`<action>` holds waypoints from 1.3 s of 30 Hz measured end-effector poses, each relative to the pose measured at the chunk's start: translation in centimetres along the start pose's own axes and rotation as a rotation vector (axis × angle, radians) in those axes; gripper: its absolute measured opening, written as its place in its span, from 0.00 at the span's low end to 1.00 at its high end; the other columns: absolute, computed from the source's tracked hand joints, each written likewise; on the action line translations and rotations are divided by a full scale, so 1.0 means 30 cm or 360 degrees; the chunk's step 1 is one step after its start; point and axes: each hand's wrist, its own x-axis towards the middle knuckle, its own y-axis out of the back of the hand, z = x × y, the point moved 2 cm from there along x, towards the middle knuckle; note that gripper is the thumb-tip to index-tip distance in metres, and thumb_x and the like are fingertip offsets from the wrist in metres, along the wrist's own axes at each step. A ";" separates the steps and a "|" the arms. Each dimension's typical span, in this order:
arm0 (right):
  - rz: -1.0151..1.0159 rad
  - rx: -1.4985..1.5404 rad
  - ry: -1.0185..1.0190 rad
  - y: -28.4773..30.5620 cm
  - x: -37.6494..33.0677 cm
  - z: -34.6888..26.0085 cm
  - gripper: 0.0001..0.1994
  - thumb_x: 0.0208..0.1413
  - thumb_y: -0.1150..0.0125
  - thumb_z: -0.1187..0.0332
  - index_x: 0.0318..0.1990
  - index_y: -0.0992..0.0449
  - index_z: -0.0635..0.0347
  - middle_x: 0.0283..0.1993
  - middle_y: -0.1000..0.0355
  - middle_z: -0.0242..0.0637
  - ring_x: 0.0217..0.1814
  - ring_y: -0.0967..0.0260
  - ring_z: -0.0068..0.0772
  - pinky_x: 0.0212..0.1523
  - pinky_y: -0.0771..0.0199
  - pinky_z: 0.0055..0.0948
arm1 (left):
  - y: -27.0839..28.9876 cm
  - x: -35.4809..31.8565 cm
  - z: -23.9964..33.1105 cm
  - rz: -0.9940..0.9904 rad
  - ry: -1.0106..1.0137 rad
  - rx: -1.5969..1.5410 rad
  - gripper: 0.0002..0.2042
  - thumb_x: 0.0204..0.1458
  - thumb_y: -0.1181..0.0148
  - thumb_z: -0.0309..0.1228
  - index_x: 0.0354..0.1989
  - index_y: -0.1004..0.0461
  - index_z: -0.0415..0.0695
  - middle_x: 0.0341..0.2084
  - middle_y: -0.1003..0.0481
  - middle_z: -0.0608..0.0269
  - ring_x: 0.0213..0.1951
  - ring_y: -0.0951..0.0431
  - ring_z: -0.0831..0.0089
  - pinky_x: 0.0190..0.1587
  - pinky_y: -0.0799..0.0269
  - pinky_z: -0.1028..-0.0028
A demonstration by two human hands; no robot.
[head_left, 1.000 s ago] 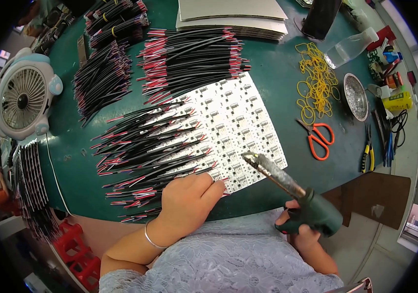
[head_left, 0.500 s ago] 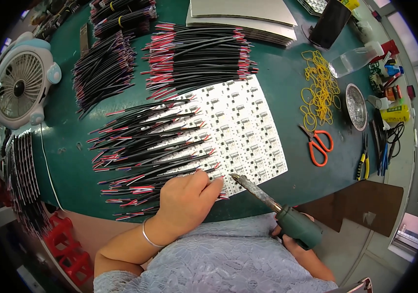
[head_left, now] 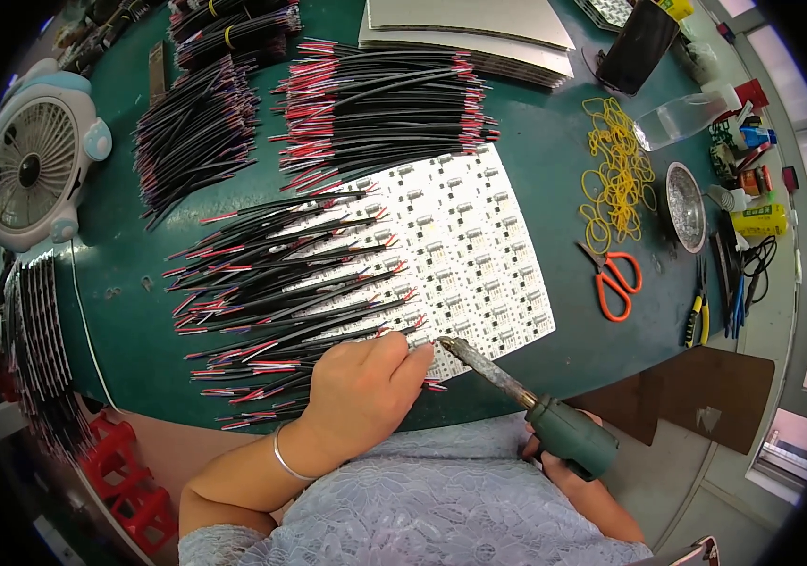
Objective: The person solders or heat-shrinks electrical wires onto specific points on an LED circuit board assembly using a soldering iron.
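A green table [head_left: 536, 170] carries one white circuit panel [head_left: 465, 250] half hidden under red-black wires [head_left: 281, 292]. One white fan [head_left: 35, 165] sits at the left. The left hand [head_left: 361, 391] pinches a wire at the panel's near edge. The right hand [head_left: 564, 462], mostly hidden, grips one soldering iron [head_left: 526, 396], tip touching the panel.

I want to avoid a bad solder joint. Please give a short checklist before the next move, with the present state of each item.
1. Tip of green-handled soldering iron at near edge of white panel of small circuit boards: ok.
2. Left hand pressing black-and-red wires on the panel: ok.
3. Right hand gripping the iron's handle: ok.
4. Left fingertips away from the tip: not ok, very close.
5. Wire end touching its pad: cannot tell.
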 end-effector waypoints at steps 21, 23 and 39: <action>0.0207 0.0340 -0.0153 0.005 -0.091 0.044 0.19 0.57 0.40 0.59 0.44 0.27 0.69 0.27 0.24 0.41 0.24 0.26 0.31 0.35 0.27 0.29 | 0.008 0.019 0.004 -0.0126 -0.0016 0.0018 0.08 0.44 0.39 0.29 0.35 0.23 0.46 0.24 0.35 0.67 0.25 0.29 0.72 0.24 0.35 0.73; 0.0190 0.0358 -0.0114 0.004 -0.081 0.035 0.18 0.57 0.39 0.60 0.44 0.27 0.68 0.26 0.24 0.40 0.25 0.26 0.31 0.34 0.28 0.28 | 0.004 0.016 -0.002 -0.0012 -0.0037 -0.0013 0.09 0.44 0.39 0.29 0.35 0.23 0.46 0.26 0.33 0.68 0.27 0.28 0.72 0.25 0.33 0.73; 0.0170 0.0168 -0.0179 -0.018 -0.064 0.023 0.08 0.49 0.39 0.75 0.38 0.23 0.63 0.32 0.26 0.39 0.28 0.26 0.35 0.29 0.29 0.30 | 0.016 0.021 -0.012 0.0035 -0.0018 -0.0136 0.13 0.34 0.36 0.21 0.32 0.20 0.47 0.25 0.28 0.66 0.25 0.27 0.69 0.23 0.32 0.72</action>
